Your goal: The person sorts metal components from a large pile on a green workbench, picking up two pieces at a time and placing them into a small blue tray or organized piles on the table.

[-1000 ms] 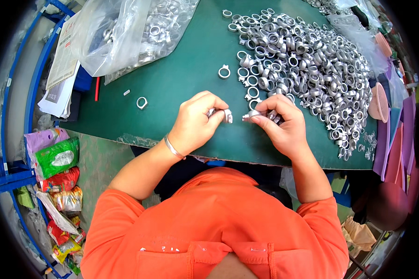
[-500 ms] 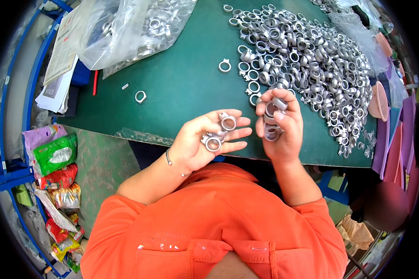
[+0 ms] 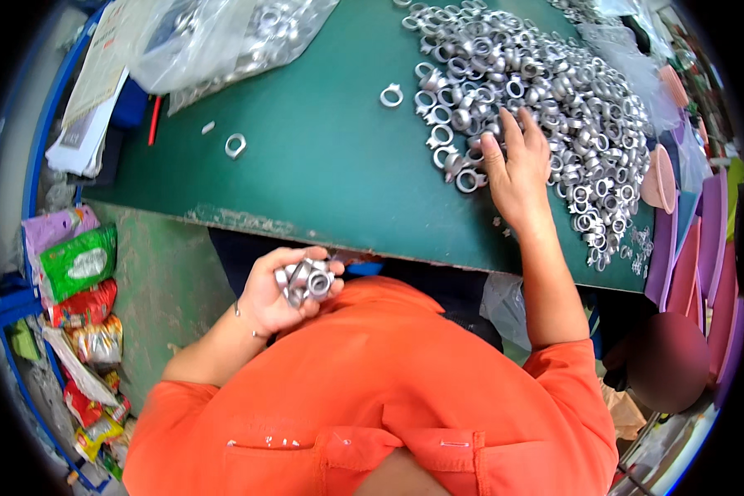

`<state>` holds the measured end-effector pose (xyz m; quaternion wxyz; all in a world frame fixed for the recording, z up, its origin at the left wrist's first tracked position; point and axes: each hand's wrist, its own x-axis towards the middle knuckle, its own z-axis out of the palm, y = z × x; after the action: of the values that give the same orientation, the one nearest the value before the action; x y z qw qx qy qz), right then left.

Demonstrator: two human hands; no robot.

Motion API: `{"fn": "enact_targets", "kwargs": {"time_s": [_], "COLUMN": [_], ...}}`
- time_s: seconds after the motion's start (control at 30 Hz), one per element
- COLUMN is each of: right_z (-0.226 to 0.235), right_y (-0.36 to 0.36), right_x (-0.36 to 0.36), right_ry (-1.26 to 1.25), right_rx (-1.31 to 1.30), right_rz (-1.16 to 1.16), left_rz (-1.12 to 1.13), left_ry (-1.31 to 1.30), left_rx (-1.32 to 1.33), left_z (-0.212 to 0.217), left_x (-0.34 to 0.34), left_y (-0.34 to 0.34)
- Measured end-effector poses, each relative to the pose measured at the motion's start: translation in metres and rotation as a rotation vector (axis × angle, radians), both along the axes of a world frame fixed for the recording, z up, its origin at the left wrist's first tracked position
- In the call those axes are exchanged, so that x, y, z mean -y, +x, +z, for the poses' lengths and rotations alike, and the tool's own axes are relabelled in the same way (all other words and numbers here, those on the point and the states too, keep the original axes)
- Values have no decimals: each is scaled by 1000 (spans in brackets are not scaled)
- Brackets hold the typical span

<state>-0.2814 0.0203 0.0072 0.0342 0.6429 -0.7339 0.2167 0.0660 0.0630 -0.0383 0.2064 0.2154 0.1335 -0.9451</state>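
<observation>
Green surface (image 3: 322, 157), matte, with worn and chipped paint along its near edge. Large heap of metal rings (image 3: 537, 91), silvery, short and tubular, many with a small side lug, spread over the far right of the surface. Right hand (image 3: 517, 169) laid palm down on the near edge of the heap, grip spread flat, fingers splayed and touching rings, nothing closed in it. Left hand (image 3: 285, 289) drawn in close to the chest below the surface edge, grip cupped palm up around a small cluster of rings (image 3: 306, 281) of the same grey metal, fingers curled partly over them. Two loose rings apart from the heap: one (image 3: 391, 95) near mid-surface, one (image 3: 236, 145) farther left, beside a small white fragment. Clear plastic bag (image 3: 223, 33), crinkled and glossy, holding more rings, at the far left. Stack of white papers (image 3: 87, 107) at the left corner, with a red pen (image 3: 154, 120) just beside. Snack packets (image 3: 78, 260) in green, purple, red and yellow foil, lying on the floor at left. Pink and purple flat trays (image 3: 703, 248) stacked along the right rim. Orange shirt (image 3: 372, 388), smooth woven cloth.
</observation>
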Motion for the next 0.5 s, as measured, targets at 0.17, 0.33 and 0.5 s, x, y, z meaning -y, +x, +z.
{"fn": "enact_targets", "kwargs": {"time_s": [0.17, 0.33, 0.5], "right_z": [-9, -4, 8], "right_y": [44, 75, 77], "right_x": [5, 4, -11], "right_ry": [66, 37, -120], "right_rx": [120, 159, 718], "right_rz": [36, 224, 350], "left_rz": [62, -108, -537], "left_ry": [53, -614, -1574], "left_rx": [600, 1022, 1120], "left_z": [-77, -91, -95], "left_x": [17, 55, 64], "left_y": [-3, -58, -85]}}
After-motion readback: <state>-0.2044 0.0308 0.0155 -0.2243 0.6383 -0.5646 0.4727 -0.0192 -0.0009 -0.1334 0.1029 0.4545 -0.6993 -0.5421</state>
